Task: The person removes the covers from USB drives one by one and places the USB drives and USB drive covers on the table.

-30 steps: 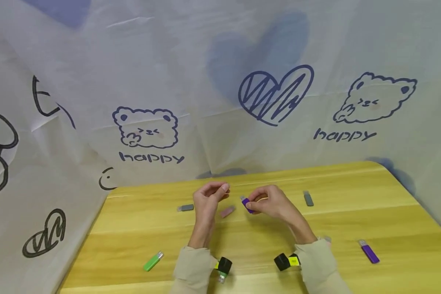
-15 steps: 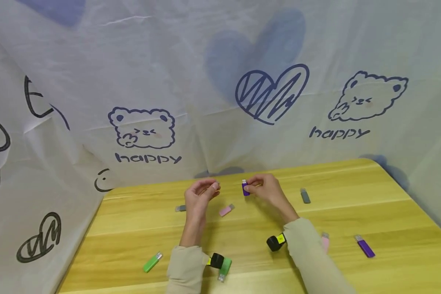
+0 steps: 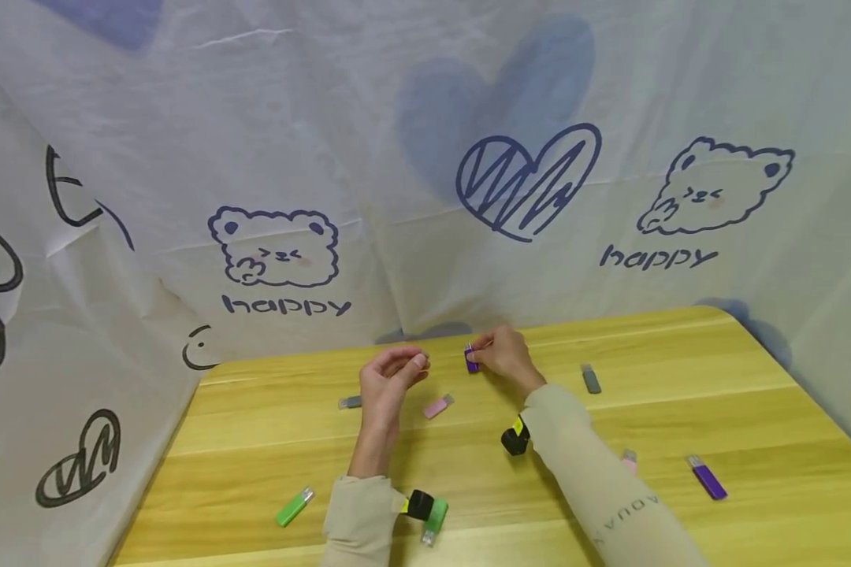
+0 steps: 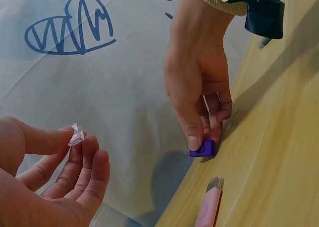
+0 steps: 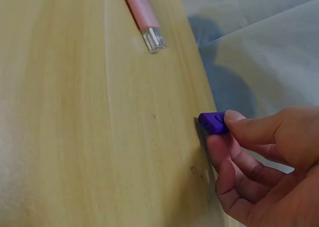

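Observation:
Near the table's far edge, my right hand (image 3: 507, 356) pinches a purple USB stick (image 3: 471, 360) between thumb and fingers. The right wrist view shows the stick's rounded purple end (image 5: 213, 122) close over the wood. My left hand (image 3: 390, 386) is raised to the left of it. In the left wrist view its thumb and forefinger pinch a small clear plastic cap (image 4: 76, 135). A pink USB stick (image 3: 438, 406) with its clear cap on lies between the two hands. Partly hidden behind the left hand is a grey USB stick (image 3: 351, 402).
Other USB sticks lie about the wooden table (image 3: 255, 425): a green one (image 3: 295, 506) at front left, another green one (image 3: 436, 520) by the left wrist camera, a grey one (image 3: 591, 379), a purple one (image 3: 707, 477), and a pink one (image 3: 630, 461) partly behind the right sleeve. A printed cloth hangs behind.
My right hand has carried the purple USB stick away from me, up to the far edge, lowering it towards the table. The left hand has shifted slightly left, still pinching the cap.

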The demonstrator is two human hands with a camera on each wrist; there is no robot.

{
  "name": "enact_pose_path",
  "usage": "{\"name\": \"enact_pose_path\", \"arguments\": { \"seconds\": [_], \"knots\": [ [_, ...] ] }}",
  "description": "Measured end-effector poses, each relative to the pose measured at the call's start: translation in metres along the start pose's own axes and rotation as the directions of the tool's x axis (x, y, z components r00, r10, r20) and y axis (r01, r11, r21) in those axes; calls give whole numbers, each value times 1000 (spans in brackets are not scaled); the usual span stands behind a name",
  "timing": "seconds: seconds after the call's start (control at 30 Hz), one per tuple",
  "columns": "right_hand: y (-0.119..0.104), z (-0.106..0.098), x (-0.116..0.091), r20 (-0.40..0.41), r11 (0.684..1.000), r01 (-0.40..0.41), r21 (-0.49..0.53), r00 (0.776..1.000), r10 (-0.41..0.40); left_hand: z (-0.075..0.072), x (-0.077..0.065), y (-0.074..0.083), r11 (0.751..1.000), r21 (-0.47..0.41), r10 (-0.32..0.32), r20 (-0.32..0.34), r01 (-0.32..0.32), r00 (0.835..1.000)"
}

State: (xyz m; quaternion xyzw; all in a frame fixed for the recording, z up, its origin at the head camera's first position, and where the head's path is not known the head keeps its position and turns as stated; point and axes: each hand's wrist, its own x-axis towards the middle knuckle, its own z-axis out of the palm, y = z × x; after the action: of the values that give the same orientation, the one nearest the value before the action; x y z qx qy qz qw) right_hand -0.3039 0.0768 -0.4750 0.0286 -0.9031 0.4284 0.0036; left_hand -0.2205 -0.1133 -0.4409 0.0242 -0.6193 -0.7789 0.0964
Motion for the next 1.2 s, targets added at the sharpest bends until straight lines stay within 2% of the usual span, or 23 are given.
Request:
{"name": "enact_pose_path", "arguments": {
  "seconds": [0.37,0.53,0.73,0.83,1.0,1.2],
  "knots": [
    [-2,1,2,21,996,-27,-87,999,29,0,-3,1,1000,2,-8,2,8,1000],
    [-3,-1,1,-10,986,-32,-165,999,31,0,-3,-1,1000,3,0,14,0,1000],
    [-5,-3,0,-16,982,-31,-188,999,28,0,-2,-2,1000,8,-16,5,16,1000],
    [-11,-9,-3,-32,983,-39,-177,999,34,0,-2,-4,1000,13,-28,3,28,1000],
    [-23,-22,-12,-36,995,-22,-93,999,19,0,-1,-8,999,17,-44,-2,44,999],
    [-24,-37,-38,-16,999,34,-15,999,-34,-2,1,-13,997,52,-56,-20,57,998]
  ]
}}
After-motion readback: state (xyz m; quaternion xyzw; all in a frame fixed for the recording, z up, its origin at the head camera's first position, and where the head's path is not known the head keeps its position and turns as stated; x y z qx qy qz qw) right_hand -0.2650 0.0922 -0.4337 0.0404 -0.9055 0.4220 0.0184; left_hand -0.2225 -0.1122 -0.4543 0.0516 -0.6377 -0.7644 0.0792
